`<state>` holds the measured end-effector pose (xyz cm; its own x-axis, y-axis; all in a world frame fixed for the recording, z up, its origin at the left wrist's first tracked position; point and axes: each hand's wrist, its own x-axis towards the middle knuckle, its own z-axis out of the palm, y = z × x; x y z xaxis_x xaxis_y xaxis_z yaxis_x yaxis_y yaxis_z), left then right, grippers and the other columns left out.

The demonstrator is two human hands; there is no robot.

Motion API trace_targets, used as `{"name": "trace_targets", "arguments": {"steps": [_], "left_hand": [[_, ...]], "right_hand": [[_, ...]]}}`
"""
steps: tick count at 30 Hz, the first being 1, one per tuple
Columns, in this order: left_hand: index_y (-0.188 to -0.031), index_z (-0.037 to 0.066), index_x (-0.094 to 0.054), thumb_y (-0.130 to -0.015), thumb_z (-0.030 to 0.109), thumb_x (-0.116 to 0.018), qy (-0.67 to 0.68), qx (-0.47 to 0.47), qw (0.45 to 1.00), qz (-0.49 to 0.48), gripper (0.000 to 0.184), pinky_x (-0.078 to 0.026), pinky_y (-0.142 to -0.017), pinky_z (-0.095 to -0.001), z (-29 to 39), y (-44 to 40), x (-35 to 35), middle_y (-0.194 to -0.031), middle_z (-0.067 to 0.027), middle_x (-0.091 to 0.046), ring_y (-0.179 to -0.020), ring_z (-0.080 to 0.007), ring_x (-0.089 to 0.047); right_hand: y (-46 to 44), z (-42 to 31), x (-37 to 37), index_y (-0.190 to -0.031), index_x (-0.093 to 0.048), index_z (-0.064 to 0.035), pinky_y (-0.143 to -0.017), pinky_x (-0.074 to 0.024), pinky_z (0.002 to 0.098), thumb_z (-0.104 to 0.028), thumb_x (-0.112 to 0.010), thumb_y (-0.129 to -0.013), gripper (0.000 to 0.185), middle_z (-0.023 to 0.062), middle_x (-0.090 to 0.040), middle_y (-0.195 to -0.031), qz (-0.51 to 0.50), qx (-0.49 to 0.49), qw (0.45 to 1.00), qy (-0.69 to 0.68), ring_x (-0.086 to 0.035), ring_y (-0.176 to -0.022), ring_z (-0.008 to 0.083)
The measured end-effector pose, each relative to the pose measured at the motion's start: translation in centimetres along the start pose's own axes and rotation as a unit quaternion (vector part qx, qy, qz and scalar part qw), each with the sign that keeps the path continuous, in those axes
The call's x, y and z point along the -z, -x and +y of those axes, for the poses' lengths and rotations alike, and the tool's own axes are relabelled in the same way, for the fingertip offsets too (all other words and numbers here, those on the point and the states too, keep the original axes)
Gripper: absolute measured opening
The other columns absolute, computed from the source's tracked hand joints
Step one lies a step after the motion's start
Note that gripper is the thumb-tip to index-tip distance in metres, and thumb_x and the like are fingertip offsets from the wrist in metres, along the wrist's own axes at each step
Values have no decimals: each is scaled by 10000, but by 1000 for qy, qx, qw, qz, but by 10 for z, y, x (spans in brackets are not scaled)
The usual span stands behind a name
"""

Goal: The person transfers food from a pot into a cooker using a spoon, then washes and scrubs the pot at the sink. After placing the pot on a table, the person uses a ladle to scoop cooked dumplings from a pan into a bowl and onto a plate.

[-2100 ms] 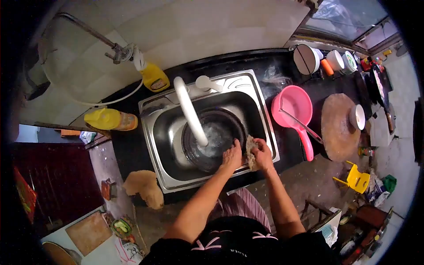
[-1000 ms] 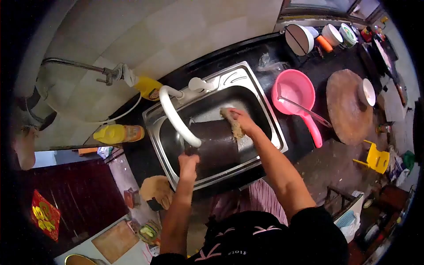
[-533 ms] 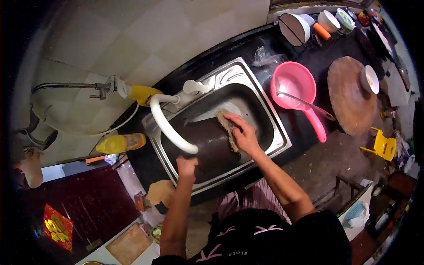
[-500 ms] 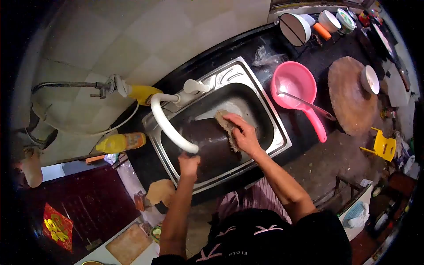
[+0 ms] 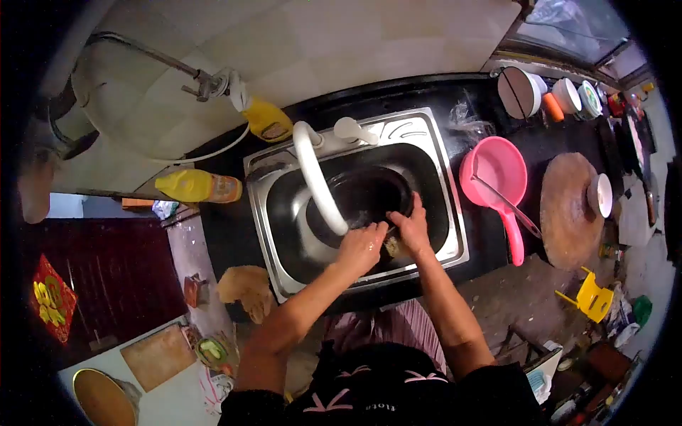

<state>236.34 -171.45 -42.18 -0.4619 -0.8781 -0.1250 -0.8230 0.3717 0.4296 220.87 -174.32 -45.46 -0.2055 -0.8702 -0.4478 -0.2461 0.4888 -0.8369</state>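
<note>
A dark round pot (image 5: 362, 190) sits in the steel sink (image 5: 455, 234), its opening facing up under the white curved faucet (image 5: 312, 174). My right hand (image 5: 413, 226) grips the pot's right rim, thumb on the inner side and fingers along the outside. My left hand (image 5: 361, 248) is at the pot's near edge, its fingers bunched together and close to my right thumb; what they hold is hidden. A tan scrubber (image 5: 392, 246) shows between the two hands, low beside my right palm, partly covered.
Right of the sink are a pink dipper (image 5: 513, 238) with a metal utensil in it, a round brown board (image 5: 568, 213) and a white bowl (image 5: 604, 196). Yellow bottles (image 5: 186, 185) stand or lie to the left. Bowls (image 5: 566, 96) line the back right.
The pot has turned from its side to opening upward. My left hand has moved right, toward my right hand, which has shifted from scrubbing the outside to the rim. The view has swung.
</note>
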Motion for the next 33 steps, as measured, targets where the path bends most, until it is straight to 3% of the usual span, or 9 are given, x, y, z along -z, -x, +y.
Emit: {"name": "trace_targets", "arguments": {"steps": [7,10,13,14,19,24,27,30,33], "left_hand": [[-1158,44,-613,-793,216,-645,-15,-15,996,90,405,-494,-792,-428,-42,44,21,-999,-126,-604,-982,-316,-580],[-966,3,-656,-742,272,-732,-17,129,938,322,359,-491,-824,-437,-80,35,8,-984,-171,-638,-950,-349,-588],[-967,-42,-619,-716,188,-733,491,503,684,195,359,-502,-771,-420,-103,8,0,-947,-179,-654,-901,-325,-619],[-991,-84,-576,-692,144,-722,580,491,623,186,404,-507,-739,-394,-99,4,1,-964,-175,-657,-854,-289,-637],[-1032,-52,-526,-739,220,-708,468,398,752,238,439,-505,-786,-405,-116,7,-59,-980,-223,-655,-898,-337,-644],[-1102,-9,-484,-805,228,-657,374,321,830,261,417,-478,-849,-426,-106,30,-58,-1016,-243,-638,-966,-391,-623],[-1134,15,-475,-830,200,-633,385,294,833,267,390,-467,-864,-431,-102,30,-48,-1042,-236,-632,-994,-403,-613],[-1154,58,-477,-842,176,-609,330,352,852,202,359,-469,-845,-439,-94,27,-37,-1059,-215,-632,-1004,-406,-607],[-1194,109,-477,-828,179,-622,201,357,882,235,400,-490,-810,-454,-68,19,-18,-1060,-195,-639,-978,-416,-613]], "right_hand": [[-40,53,12,-1370,-442,-30,-998,-412,384,-169,-634,-816,603,260,-551,-1288,16,29,999,24,-534,-1191,391],[-36,44,14,-1372,-441,-35,-989,-413,387,-170,-611,-847,568,261,-548,-1291,21,38,998,44,-533,-1189,396],[-27,30,23,-1376,-440,-44,-982,-413,396,-185,-595,-883,535,259,-549,-1291,23,20,998,61,-531,-1189,399],[-31,36,24,-1379,-437,-47,-983,-412,399,-195,-597,-887,537,259,-548,-1291,14,12,998,55,-529,-1189,400],[-27,80,25,-1357,-463,-32,-979,-413,317,-213,-579,-921,486,192,-597,-1235,21,57,996,61,-558,-1151,269],[-32,96,45,-1225,-590,-60,-792,-522,421,-206,-607,-887,369,249,-659,-993,-87,89,946,300,-649,-944,394],[-37,65,53,-1038,-603,-66,-745,-510,438,-159,-630,-816,243,194,-663,-854,-6,132,927,350,-645,-844,377],[-22,3,22,-995,-583,-67,-801,-497,415,-140,-649,-755,259,177,-589,-960,-101,202,942,247,-600,-915,363],[-35,0,-38,-1220,-530,-63,-905,-486,437,-155,-654,-752,492,162,-523,-1224,-280,377,821,325,-538,-1103,360]]}}
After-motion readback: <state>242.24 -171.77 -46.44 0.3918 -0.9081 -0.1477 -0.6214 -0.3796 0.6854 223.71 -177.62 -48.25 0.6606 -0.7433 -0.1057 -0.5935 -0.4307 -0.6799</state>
